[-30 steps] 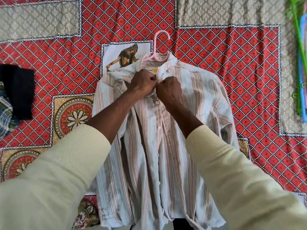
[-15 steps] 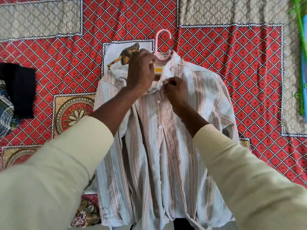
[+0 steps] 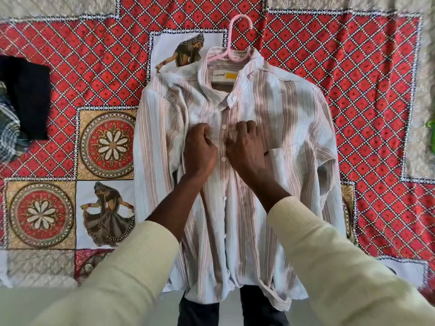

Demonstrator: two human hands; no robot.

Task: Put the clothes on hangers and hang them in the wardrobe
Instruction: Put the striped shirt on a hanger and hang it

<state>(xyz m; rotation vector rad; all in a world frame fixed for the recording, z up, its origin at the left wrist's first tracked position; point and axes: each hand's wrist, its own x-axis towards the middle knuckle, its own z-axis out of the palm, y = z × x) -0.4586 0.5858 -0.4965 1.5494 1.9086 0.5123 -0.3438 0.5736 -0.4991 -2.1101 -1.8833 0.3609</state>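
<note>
Dropping from the collar to mid-frame, my left hand (image 3: 199, 149) and right hand (image 3: 244, 147) pinch the striped cotton shirt (image 3: 294, 118) placket. Top button looks done; the pink plastic hanger (image 3: 231, 49) is inside, so I'd judge the next button follows.

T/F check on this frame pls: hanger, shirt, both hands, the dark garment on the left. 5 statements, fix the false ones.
1. The pink hanger is already inside the striped shirt, hook sticking out past the collar. True.
2. The shirt is hanging from a wardrobe rail. False: it lies flat on the patterned bedspread.
3. Both hands are at the shirt's button placket, fingers curled on the fabric. True: left hand and right hand sit on either side of the button line.
4. The collar button is fastened. False: the collar lies open, showing the neck label.
5. The black garment lies on top of the shirt. False: it lies apart, at the left edge.
</note>
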